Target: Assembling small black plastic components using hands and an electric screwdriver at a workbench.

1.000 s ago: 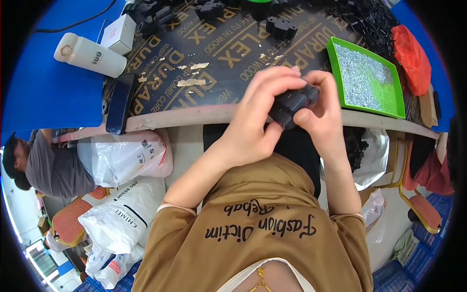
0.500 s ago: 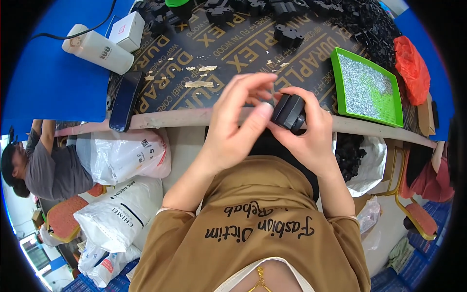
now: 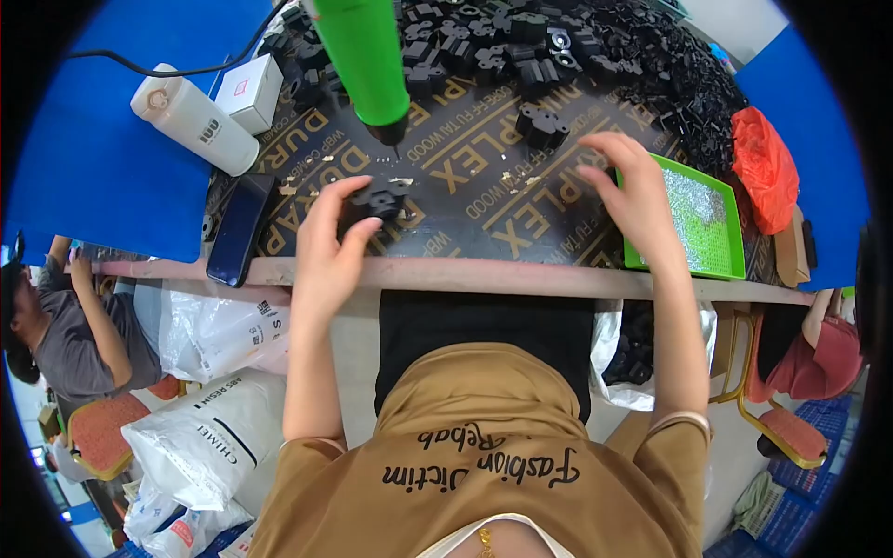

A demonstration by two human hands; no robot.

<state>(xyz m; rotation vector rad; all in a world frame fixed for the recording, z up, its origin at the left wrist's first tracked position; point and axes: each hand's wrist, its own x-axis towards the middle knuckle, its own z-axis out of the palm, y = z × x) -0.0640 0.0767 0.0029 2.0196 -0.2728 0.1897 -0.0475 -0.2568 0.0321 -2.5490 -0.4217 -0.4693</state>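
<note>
My left hand has thumb and fingers around the edges of a black plastic part, which rests on the dark printed tabletop. Above that part hangs a green power screwdriver, its thin bit pointing down. My right hand is empty, fingers apart, over the left edge of a green tray of small silvery screws. Another black part lies on the board just left of my right hand.
Several black parts are heaped along the back, with a pile of small black pieces at the far right. A phone, white bottle and white box stand left. A red bag lies right of the tray.
My hands have moved apart. The black part held up between them is now down on the table at my left hand, and my right hand has gone right. More of the screwdriver shows.
</note>
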